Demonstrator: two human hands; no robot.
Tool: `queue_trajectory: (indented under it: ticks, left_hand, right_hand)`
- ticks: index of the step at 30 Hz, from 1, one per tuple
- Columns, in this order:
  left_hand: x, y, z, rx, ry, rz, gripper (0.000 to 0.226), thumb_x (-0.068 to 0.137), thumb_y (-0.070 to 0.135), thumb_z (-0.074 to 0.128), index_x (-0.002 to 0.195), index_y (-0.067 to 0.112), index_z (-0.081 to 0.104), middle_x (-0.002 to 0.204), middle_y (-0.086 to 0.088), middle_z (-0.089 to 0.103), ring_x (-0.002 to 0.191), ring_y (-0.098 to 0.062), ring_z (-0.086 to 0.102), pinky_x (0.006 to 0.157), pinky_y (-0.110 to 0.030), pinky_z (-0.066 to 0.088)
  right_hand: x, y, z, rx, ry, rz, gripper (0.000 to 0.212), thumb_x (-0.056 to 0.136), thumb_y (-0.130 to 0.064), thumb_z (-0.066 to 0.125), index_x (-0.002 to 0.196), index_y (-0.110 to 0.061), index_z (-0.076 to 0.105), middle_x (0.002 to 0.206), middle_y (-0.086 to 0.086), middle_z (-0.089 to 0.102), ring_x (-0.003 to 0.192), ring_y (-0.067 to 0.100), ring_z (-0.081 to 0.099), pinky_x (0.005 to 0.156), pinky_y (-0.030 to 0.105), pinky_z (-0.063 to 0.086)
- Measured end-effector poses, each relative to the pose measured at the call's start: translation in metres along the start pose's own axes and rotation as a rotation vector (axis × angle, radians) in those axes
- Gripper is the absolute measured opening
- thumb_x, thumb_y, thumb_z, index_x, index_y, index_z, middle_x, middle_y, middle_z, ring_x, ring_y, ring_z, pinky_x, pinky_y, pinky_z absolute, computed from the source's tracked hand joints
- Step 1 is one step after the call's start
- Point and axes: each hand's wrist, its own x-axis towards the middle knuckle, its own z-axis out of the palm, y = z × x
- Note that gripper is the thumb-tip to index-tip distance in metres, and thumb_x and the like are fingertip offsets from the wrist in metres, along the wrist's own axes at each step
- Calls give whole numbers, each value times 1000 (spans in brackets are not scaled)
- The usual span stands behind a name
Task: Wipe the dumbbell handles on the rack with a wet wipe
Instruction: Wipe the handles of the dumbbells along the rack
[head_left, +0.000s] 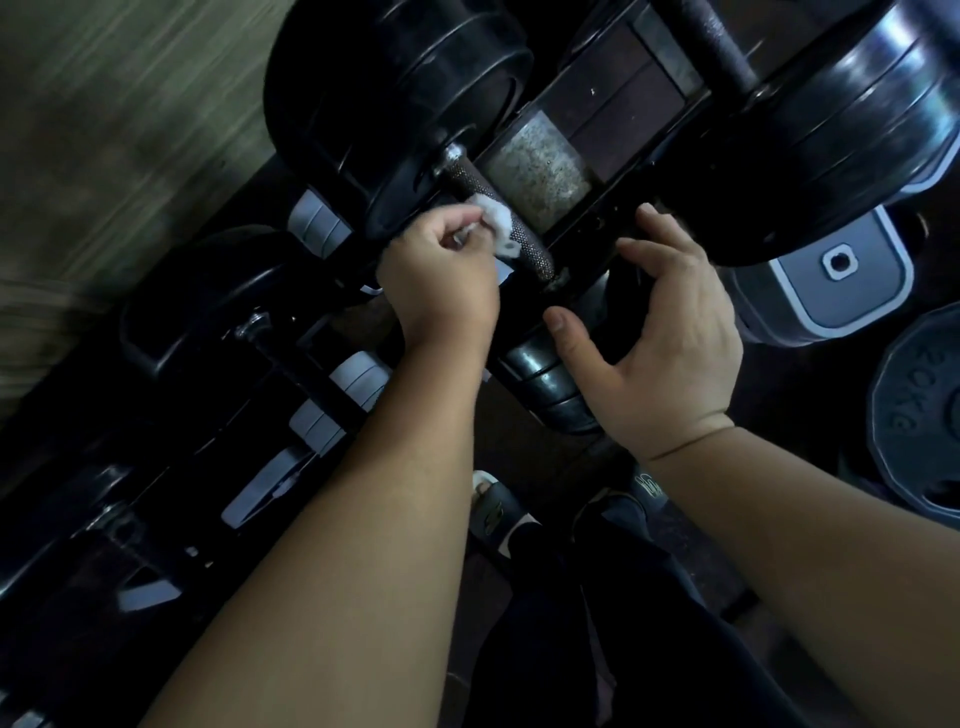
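**Head view, wiping in progress.** The left hand (441, 265) pinches a crumpled white wet wipe (496, 221) between thumb and curled fingers and holds it against the knurled handle (535, 254) of a black dumbbell (395, 104), which lies on the rack (592, 228) at centre frame. The pinch bunches the wipe into a pad, probably so that pressure falls on the knurling. The right hand (675, 332), at 3 o'clock of the wipe, is spread and holds nothing; its thumb and palm lie over the dumbbell's near head (550, 374), most likely to stop the bar rolling under the strokes. Whether it presses cannot be told.

**Surroundings.** A larger dumbbell (831, 130) sits at 1 o'clock, just beside the right fingertips, and narrows the room at that end of the handle. A grey-capped block (841, 275) and a weight plate (924, 410) lie at 3 o'clock. Smaller dumbbells (208, 312) fill the rack toward 8 o'clock. Sandalled feet (493, 512) stand at 6 o'clock; wooden floor (104, 104) shows at 10 o'clock.
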Motion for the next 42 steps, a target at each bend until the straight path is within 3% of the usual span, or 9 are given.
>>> queue_trajectory:
  ticks: [2, 7, 11, 18, 25, 28, 33, 38, 42]
  left_hand:
    - [9, 4, 1, -27, 77, -10, 17, 89, 9, 74, 101, 17, 83, 87, 9, 77, 77, -3, 69, 74, -12, 55]
    - [-4, -13, 8, -116, -58, -120, 14, 82, 17, 76, 92, 24, 82, 82, 1, 79, 78, -17, 77, 77, -40, 65]
    - [-20, -9, 5, -75, -122, -78, 14, 84, 11, 79, 95, 17, 82, 84, 7, 78, 79, -8, 75, 78, -28, 62]
    - [12, 2, 6, -168, 50, -153, 17, 83, 14, 72, 95, 19, 83, 84, 3, 79, 78, -16, 78, 77, -39, 65]
    - [-21, 0, 5, -87, -121, -152, 19, 79, 22, 72, 94, 21, 83, 80, 3, 79, 77, -14, 77, 77, -38, 65]
    - [0, 4, 3, -96, -23, -137, 17, 82, 14, 72, 85, 28, 82, 79, 6, 78, 77, -13, 77, 75, -36, 65]
    - [18, 0, 4, -181, 94, -208, 14, 76, 22, 73, 78, 34, 80, 82, -1, 80, 80, -19, 79, 78, -41, 66]
    - [-17, 6, 3, -167, -84, -272, 15, 87, 3, 76, 86, 18, 78, 78, 1, 74, 74, -21, 78, 74, -41, 66]
    - [-26, 16, -17, -48, -123, -264, 21, 86, 6, 77, 81, 26, 77, 74, -1, 76, 68, -16, 78, 75, -42, 67]
  right_hand:
    - [0, -1, 0, 0, 2, 5, 63, 86, -50, 73, 125, -3, 57, 146, 10, 52, 139, 28, 48, 107, 55, 43]
    - [0, 1, 1, 2, -1, -4, 62, 86, -49, 73, 125, -3, 57, 145, 11, 53, 138, 29, 49, 107, 55, 43]
    - [0, 2, 1, -1, -5, -3, 63, 85, -49, 73, 125, -4, 57, 146, 11, 53, 137, 29, 49, 107, 54, 43]
    - [2, 2, 1, -8, 21, -16, 62, 86, -50, 72, 123, -2, 59, 144, 12, 54, 135, 28, 51, 107, 49, 44]
    - [1, 4, 2, -10, 5, -27, 62, 85, -50, 72, 124, -3, 58, 145, 12, 53, 138, 28, 48, 109, 44, 42]
    - [2, 5, 2, -15, 10, -37, 62, 86, -50, 72, 123, -3, 59, 145, 12, 53, 138, 29, 48, 110, 45, 42]
    - [2, 6, 2, -6, 6, -46, 61, 87, -50, 71, 122, -1, 60, 145, 14, 53, 138, 31, 48, 110, 51, 41]
    - [2, 6, 0, 25, -35, -42, 61, 87, -49, 71, 124, -2, 59, 146, 13, 52, 141, 30, 44, 112, 50, 39]
    - [4, 5, -4, 28, -91, -11, 61, 87, -51, 69, 126, -5, 56, 149, 10, 49, 143, 28, 41, 113, 51, 37]
